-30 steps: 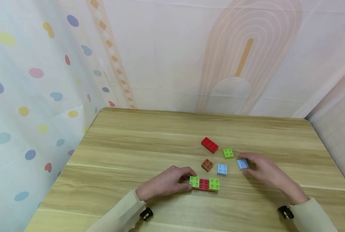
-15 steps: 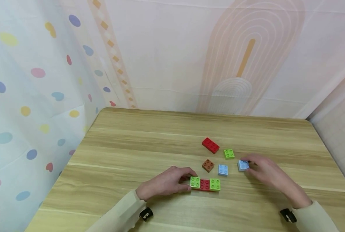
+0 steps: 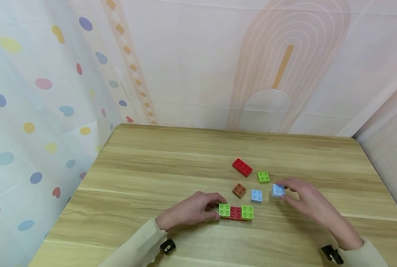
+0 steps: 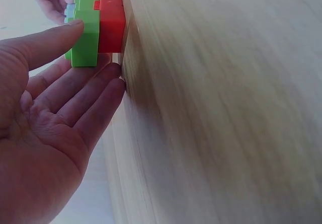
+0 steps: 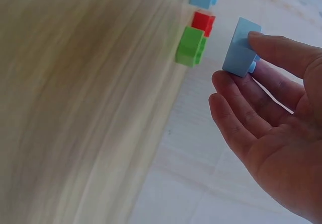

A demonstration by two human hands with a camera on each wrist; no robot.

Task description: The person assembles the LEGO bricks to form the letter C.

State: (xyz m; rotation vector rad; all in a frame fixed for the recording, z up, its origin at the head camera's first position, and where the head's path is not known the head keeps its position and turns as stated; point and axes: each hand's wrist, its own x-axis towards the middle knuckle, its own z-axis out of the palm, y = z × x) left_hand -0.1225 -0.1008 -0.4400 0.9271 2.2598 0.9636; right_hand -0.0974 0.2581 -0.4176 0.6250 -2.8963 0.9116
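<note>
My left hand (image 3: 190,210) grips the left end of a built piece: a red brick (image 3: 235,212) carrying two lime green square bricks, one at each end. In the left wrist view the thumb lies against the nearer green brick (image 4: 86,40), and the red brick (image 4: 111,20) below sits at the tabletop. My right hand (image 3: 307,196) pinches a light blue square brick (image 3: 278,190) between thumb and fingers. The right wrist view shows this blue brick (image 5: 241,48) raised off the table, its studs facing the palm side.
Loose on the wooden table (image 3: 171,155) lie a second light blue brick (image 3: 256,195), a brown brick (image 3: 239,190), a lime green brick (image 3: 263,177) and a long red brick (image 3: 242,167). A patterned curtain (image 3: 192,66) hangs behind the table's far edge.
My right hand has closed its pinch on the light blue brick and lifted it, shifting it slightly left over the last half second. The left hand and the built piece have stayed put.
</note>
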